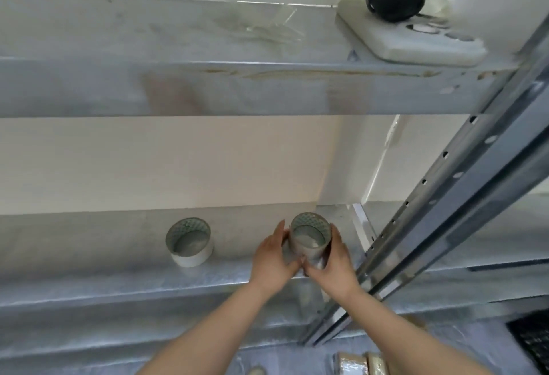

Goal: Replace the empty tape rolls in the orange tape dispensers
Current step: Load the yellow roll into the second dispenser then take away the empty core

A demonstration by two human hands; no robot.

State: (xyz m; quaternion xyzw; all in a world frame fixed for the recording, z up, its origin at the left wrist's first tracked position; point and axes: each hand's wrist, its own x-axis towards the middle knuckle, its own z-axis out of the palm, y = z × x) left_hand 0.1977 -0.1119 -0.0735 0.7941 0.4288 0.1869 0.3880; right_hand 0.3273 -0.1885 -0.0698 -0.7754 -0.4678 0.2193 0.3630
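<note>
Two-handed grip: left hand (271, 258) and right hand (332, 264) clasp tape roll (309, 241) between them.

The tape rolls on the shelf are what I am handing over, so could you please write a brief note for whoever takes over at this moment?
Left hand: grips the left side of the held tape roll.
Right hand: grips its right side, thumbs meeting in front.
The held tape roll is at the right end of the shelf, beside the upright post. I cannot tell whether it is lifted.
The second tape roll stands on the same shelf further left, untouched.
Done: unclear, since no orange dispenser is in view.
Left: take the rolls to the dispensers and fit them.
</note>
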